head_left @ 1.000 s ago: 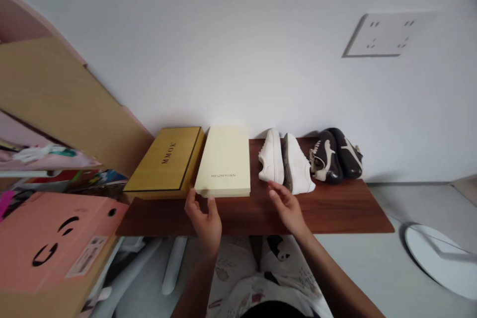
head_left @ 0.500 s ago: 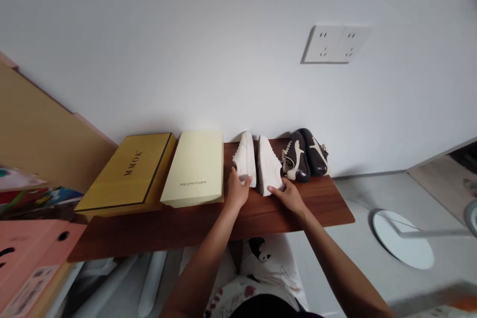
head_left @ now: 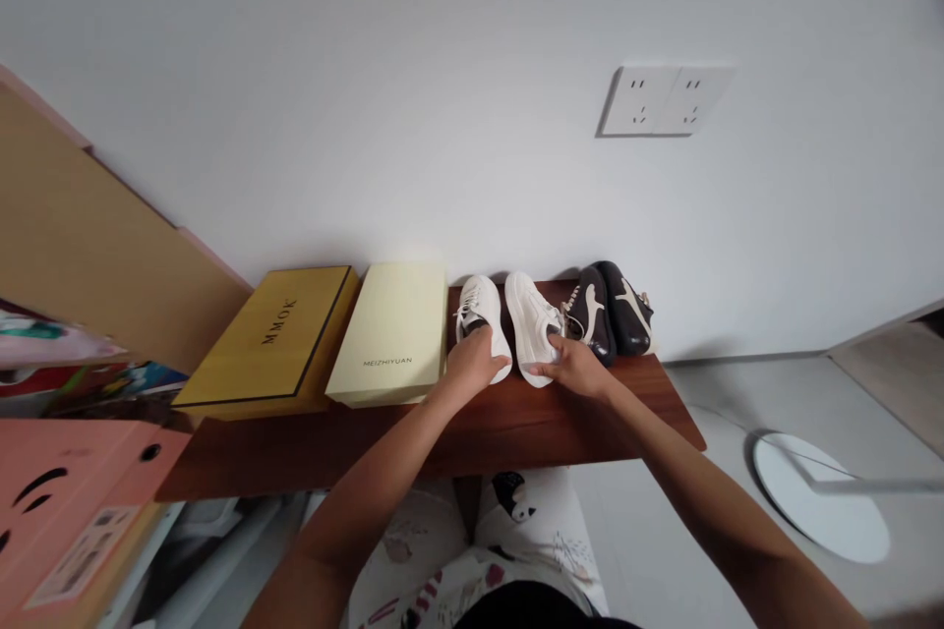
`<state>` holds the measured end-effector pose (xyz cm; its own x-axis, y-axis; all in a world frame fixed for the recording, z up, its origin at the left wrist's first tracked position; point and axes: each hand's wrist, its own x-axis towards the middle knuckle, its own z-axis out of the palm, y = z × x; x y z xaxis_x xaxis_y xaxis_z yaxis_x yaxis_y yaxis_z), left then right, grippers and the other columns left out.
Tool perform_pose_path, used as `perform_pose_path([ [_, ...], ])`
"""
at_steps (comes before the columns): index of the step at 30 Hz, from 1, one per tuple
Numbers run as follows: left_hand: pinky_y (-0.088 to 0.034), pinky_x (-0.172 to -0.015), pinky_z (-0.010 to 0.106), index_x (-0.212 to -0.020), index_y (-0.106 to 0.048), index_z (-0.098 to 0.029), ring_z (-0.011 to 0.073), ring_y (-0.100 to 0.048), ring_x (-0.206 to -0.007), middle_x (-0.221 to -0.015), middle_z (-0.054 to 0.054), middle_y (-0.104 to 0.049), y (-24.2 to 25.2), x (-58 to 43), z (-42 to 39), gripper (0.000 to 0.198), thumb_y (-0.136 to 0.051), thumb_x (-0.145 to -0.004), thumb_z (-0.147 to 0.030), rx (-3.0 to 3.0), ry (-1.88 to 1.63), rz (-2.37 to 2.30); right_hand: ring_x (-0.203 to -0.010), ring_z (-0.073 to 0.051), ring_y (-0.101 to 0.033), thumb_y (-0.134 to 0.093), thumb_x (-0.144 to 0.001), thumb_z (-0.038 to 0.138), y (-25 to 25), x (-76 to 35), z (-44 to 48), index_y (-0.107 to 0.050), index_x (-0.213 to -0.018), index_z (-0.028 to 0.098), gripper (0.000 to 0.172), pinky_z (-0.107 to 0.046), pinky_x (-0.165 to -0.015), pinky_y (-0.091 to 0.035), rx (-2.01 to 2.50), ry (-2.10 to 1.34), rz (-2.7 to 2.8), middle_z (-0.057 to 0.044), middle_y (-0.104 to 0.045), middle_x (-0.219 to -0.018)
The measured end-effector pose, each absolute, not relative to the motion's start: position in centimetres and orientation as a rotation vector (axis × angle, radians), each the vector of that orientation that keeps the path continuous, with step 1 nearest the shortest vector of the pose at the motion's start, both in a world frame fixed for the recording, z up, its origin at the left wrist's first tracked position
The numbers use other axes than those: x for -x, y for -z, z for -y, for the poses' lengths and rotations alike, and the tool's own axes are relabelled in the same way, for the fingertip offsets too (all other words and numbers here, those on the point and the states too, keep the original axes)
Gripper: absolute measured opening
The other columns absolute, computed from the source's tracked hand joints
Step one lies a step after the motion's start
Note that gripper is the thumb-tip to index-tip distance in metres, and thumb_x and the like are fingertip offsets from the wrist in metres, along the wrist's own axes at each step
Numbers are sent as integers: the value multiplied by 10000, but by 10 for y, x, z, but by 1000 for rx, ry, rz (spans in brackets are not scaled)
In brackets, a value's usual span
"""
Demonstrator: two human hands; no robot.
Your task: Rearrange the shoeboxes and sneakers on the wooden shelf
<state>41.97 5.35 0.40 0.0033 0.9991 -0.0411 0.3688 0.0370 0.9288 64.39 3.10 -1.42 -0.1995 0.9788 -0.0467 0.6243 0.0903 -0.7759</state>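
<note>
Two white sneakers stand side by side on a dark wooden board, toes toward the wall. My left hand (head_left: 476,361) grips the heel of the left white sneaker (head_left: 483,300), whose laces show on top. Around the heel of the right white sneaker (head_left: 527,314) my right hand (head_left: 575,366) is closed, thumb at the back. A small gap lies between the two shoes. Just to the right sits a pair of dark brown sneakers (head_left: 623,314) with cream stripes, close to my right hand. Left of my left hand is a pale yellow MEIZHIYUAN shoebox (head_left: 394,324).
A mustard MMOK box (head_left: 269,334) lies farther left on the wooden board (head_left: 501,437). Pink boxes (head_left: 81,472) are stacked at the lower left. The wall behind has a double socket (head_left: 656,100). A round white base (head_left: 818,501) stands on the floor at right.
Both white sneakers have turned from leaning on their sides to more upright, with laces and openings now visible. My hands have shifted with them at the heels.
</note>
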Motion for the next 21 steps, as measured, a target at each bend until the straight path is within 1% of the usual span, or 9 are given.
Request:
perform_pose_path([
  [2, -335, -1093, 471, -625, -496, -237, 382, -600, -1128, -774, 57, -620, -4, -423, -52, 471, -911, -439, -115, -1512, -954, -1459, -714, -190, -613, -738, -728, 494, 3, -638, -38, -586, -779, 216, 321, -272, -661, -411, 1708, -721, 2088, -6, -661, -721],
  [4, -309, -1112, 494, -625, -474, -236, 391, -591, -1152, -808, 81, -623, 0, -427, -52, 478, -912, -466, -128, -1574, -950, -1440, -771, -227, -651, -733, -753, 455, -4, -628, -44, -580, -799, 224, 281, -277, -665, -394, 1795, -548, 2256, -51, -689, -770],
  [6, -308, -1113, 503, -626, -460, -234, 395, -589, -1166, -830, 109, -627, 4, -431, -52, 469, -908, -511, -160, -1602, -974, -1439, -848, -270, -678, -722, -774, 442, -6, -619, -48, -591, -861, 217, 274, -288, -684, -399, 1832, -443, 2392, -106, -716, -855],
  [8, -337, -1097, 504, -659, -488, -220, 392, -597, -1159, -868, 138, -637, 6, -434, -53, 416, -889, -562, -166, -1669, -958, -1478, -909, -298, -686, -688, -810, 445, -6, -612, -51, -600, -924, 203, 281, -299, -705, -412, 1840, -397, 2494, -144, -725, -927],
  [11, -417, -1030, 483, -831, -581, -156, 369, -621, -1118, -982, 179, -651, 2, -437, -54, 299, -822, -657, -123, -1980, -644, -1605, -976, -304, -682, -640, -850, 431, -4, -607, -53, -597, -998, 189, 286, -303, -749, -431, 1836, -372, 2587, -163, -719, -1021],
  [13, -458, -977, 454, -988, -595, -107, 350, -629, -1100, -1054, 201, -644, -2, -439, -55, 313, -768, -727, -125, -2227, -314, -1667, -1006, -303, -677, -623, -861, 427, -3, -605, -54, -589, -1040, 185, 303, -306, -776, -441, 1837, -349, 2633, -164, -712, -1067],
  [15, -478, -934, 427, -1085, -581, -75, 336, -630, -1088, -1084, 213, -636, -6, -441, -55, 343, -724, -785, -160, -2396, -75, -1689, -1021, -306, -674, -605, -870, 433, -2, -602, -56, -583, -1071, 181, 322, -311, -787, -449, 1845, -330, 2669, -160, -709, -1086],
  [17, -486, -903, 412, -1111, -577, -59, 328, -632, -1071, -1083, 217, -631, -8, -442, -56, 342, -697, -818, -189, -2485, 28, -1704, -1027, -306, -674, -589, -878, 441, -3, -599, -58, -583, -1082, 182, 330, -315, -791, -456, 1858, -334, 2688, -154, -710, -1091],
  [21, -487, -875, 399, -1102, -589, -42, 320, -635, -1042, -1077, 220, -626, -6, -441, -56, 339, -696, -819, -197, -2546, 72, -1709, -1034, -299, -674, -584, -884, 439, -4, -595, -62, -594, -1087, 188, 322, -321, -807, -464, 1874, -353, 2701, -151, -710, -1098],
])
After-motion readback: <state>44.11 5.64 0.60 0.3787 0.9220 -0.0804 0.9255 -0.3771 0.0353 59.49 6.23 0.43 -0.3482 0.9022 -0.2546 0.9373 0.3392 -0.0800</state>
